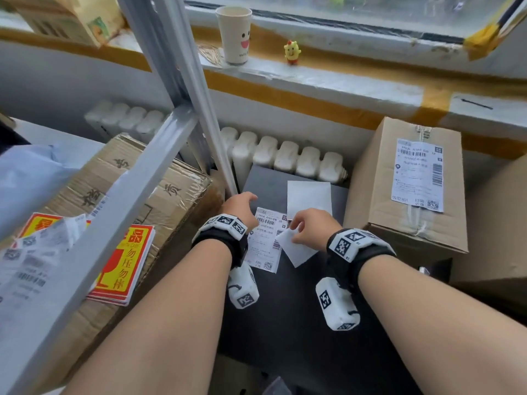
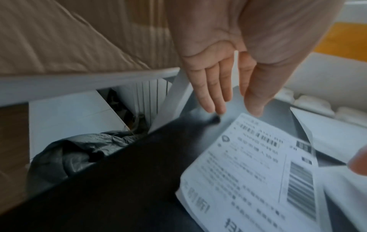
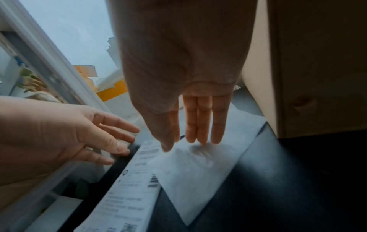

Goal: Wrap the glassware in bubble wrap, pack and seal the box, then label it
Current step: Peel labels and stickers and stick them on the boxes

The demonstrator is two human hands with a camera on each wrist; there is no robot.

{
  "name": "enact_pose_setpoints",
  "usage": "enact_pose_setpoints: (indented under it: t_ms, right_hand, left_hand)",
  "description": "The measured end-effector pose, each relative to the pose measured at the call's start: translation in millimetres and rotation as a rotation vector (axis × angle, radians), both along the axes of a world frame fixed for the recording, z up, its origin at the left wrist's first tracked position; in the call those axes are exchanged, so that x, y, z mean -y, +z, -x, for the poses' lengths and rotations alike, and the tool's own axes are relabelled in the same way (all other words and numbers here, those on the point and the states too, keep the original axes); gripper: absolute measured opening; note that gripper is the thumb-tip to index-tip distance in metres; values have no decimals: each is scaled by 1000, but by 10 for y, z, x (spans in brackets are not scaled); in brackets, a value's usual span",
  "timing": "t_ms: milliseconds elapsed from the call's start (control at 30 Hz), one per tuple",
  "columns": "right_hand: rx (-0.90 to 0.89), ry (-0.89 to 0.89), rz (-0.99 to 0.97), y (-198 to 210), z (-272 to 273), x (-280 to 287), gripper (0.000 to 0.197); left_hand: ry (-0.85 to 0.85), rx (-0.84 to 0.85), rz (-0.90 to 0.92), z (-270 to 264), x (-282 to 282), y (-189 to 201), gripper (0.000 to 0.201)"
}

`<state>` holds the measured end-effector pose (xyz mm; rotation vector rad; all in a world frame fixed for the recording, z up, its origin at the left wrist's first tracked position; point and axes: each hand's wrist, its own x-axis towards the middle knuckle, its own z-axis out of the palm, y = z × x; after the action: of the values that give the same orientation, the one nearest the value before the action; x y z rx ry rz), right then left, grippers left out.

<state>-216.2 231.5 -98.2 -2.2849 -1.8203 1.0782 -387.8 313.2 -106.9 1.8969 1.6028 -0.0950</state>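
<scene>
A printed shipping label lies flat on the dark table. A blank white sheet overlaps its right edge. My right hand points down with straight fingers, tips touching that sheet's far corner. My left hand hovers with relaxed, spread fingers just beyond the label's top left corner, holding nothing. A sealed cardboard box with its own label stands on the table to the right. No glassware or bubble wrap shows.
A second white sheet lies farther back on the table. A grey metal shelf frame slants across the left, close to my left hand. Taped cartons and red-yellow fragile stickers sit left. A radiator lines the wall.
</scene>
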Motion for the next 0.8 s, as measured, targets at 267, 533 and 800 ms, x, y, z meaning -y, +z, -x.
enact_pose_setpoints:
  t_ms: [267, 533, 800]
  right_hand:
    - [9, -52, 14, -139, -145, 103, 17]
    - [15, -54, 57, -85, -145, 131, 14]
    - [-120, -144, 33, 139, -104, 161, 20]
  left_hand:
    - [-59, -145, -87, -167, 88, -175, 58]
    - [5, -140, -46, -166, 94, -184, 36]
    - [218, 135, -35, -64, -36, 131, 11]
